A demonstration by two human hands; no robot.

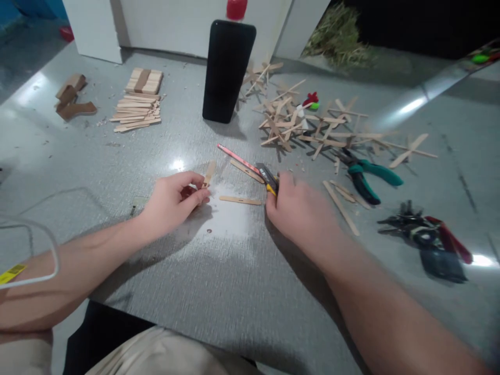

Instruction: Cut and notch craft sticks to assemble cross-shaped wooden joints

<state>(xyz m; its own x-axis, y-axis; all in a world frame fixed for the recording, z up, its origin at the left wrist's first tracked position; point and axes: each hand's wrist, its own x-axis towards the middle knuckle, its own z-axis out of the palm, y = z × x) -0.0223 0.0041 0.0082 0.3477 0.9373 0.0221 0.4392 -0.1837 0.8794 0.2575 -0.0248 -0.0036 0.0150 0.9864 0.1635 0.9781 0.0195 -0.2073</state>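
Currently, the left hand [175,200] pinches a stick [210,173] between thumb and fingers, while the blurred right hand [300,208] grips a cutter [266,177]. Another stick [230,199] lies on the table [219,281] between them, the pliers [356,169] farther right.

A grey, textured tabletop [219,286] stretches toward white upright panels [167,26] at twelve o'clock, with a blue surface [37,8] at ten o'clock, a dark area [425,31] at two o'clock, and a bright light streak [414,105] gleaming between two and three o'clock.
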